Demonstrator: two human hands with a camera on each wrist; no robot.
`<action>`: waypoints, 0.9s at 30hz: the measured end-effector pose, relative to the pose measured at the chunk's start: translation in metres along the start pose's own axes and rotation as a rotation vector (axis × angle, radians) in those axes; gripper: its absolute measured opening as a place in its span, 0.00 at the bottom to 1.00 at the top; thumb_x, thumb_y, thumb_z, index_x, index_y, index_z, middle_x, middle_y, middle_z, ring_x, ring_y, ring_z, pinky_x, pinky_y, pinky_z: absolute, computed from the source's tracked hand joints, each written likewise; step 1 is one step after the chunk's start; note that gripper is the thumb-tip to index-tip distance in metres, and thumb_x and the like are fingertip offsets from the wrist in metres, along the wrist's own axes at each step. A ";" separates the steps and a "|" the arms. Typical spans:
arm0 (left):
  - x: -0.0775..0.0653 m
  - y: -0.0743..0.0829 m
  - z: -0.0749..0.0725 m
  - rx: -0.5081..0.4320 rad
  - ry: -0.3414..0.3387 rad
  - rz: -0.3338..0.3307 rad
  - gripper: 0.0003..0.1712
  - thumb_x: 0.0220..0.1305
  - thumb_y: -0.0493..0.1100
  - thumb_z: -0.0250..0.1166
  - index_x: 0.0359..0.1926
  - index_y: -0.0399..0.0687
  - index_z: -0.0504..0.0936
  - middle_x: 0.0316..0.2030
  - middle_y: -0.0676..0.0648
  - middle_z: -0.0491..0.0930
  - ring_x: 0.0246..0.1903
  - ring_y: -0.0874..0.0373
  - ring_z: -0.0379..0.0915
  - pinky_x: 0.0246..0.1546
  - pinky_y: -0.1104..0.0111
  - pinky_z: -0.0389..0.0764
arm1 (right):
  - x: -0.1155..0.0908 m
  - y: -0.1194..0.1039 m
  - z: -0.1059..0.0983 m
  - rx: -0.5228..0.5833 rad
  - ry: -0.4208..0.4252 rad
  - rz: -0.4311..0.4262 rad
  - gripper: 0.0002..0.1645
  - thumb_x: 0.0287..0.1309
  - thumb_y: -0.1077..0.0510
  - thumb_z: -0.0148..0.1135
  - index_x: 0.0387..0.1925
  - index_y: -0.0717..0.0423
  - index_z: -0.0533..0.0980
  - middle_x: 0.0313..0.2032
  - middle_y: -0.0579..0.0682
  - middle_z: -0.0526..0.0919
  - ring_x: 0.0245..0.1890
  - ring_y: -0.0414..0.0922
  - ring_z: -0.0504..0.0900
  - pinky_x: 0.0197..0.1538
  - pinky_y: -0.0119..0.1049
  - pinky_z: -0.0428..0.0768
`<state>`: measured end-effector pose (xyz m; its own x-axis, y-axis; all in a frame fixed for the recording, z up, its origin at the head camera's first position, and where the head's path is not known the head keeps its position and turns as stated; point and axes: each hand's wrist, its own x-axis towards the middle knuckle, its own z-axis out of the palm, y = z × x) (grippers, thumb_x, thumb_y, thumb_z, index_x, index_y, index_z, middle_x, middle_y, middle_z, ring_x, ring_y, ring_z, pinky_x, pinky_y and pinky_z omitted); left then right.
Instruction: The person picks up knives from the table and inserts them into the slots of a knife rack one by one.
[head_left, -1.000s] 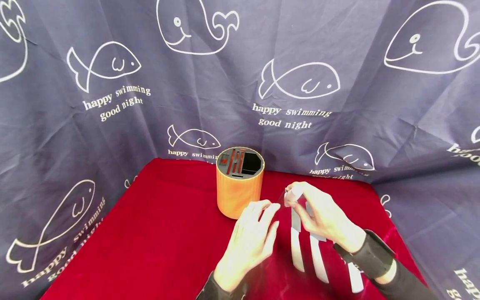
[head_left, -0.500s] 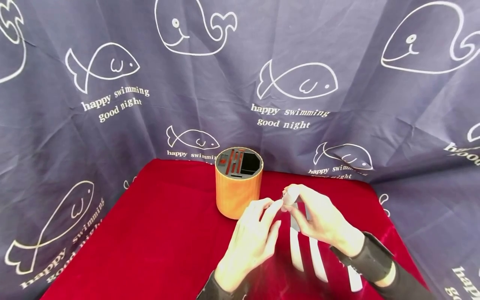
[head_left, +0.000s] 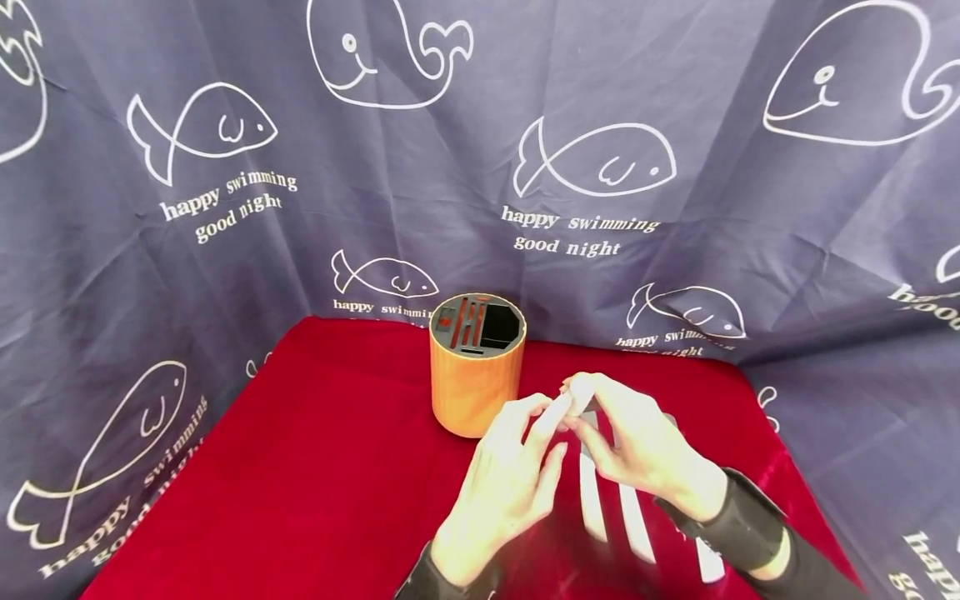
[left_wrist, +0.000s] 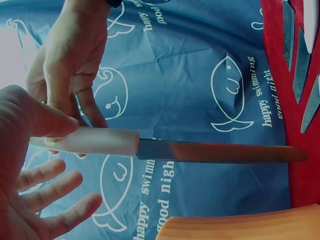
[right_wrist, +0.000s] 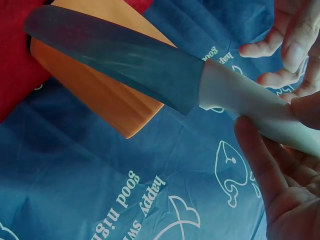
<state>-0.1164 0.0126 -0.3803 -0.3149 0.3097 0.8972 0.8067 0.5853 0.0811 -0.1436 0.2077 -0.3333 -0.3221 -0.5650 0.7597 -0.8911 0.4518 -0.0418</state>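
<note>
My right hand (head_left: 648, 442) grips a white-handled knife (head_left: 581, 396) between thumb and fingers. In the right wrist view its broad blade (right_wrist: 120, 57) is bare and points away from the hand. The blade is hard to make out in the head view. My left hand (head_left: 506, 479) has its index finger at the white handle (left_wrist: 107, 141). Its thumb stands apart from the handle in the head view, and its other fingers (left_wrist: 55, 192) are spread. Left of the knife stands an orange cylindrical knife block (head_left: 474, 392), with slots and a dark opening on top.
Several more white-handled knives lie on the red cloth (head_left: 337, 467), such as one knife (head_left: 636, 521) under my right hand and another knife handle (head_left: 708, 562) by the right wrist. A grey-blue curtain (head_left: 420, 167) with fish drawings surrounds the table.
My left hand has moved slightly right, so its index finger now meets the knife handle. My right hand has come slightly left and down with the knife. The knife block stays put.
</note>
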 end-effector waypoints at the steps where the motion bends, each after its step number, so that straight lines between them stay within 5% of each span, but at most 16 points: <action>1: 0.000 0.000 0.000 0.001 0.003 0.002 0.35 0.59 0.40 0.68 0.68 0.44 0.71 0.51 0.44 0.78 0.47 0.53 0.77 0.53 0.67 0.83 | 0.000 0.000 0.000 -0.005 0.000 0.001 0.17 0.71 0.48 0.54 0.41 0.58 0.75 0.39 0.43 0.80 0.35 0.36 0.81 0.54 0.22 0.82; 27: 0.000 0.012 0.007 -0.064 0.025 -0.017 0.40 0.54 0.35 0.69 0.70 0.43 0.68 0.59 0.38 0.73 0.54 0.51 0.78 0.53 0.70 0.85 | -0.001 -0.010 -0.001 0.018 -0.012 0.056 0.24 0.71 0.44 0.55 0.49 0.63 0.76 0.43 0.49 0.83 0.41 0.43 0.86 0.65 0.20 0.74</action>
<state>-0.1104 0.0243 -0.3825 -0.3171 0.2805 0.9059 0.8316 0.5415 0.1234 -0.1339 0.2047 -0.3329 -0.3749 -0.5476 0.7480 -0.8773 0.4704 -0.0953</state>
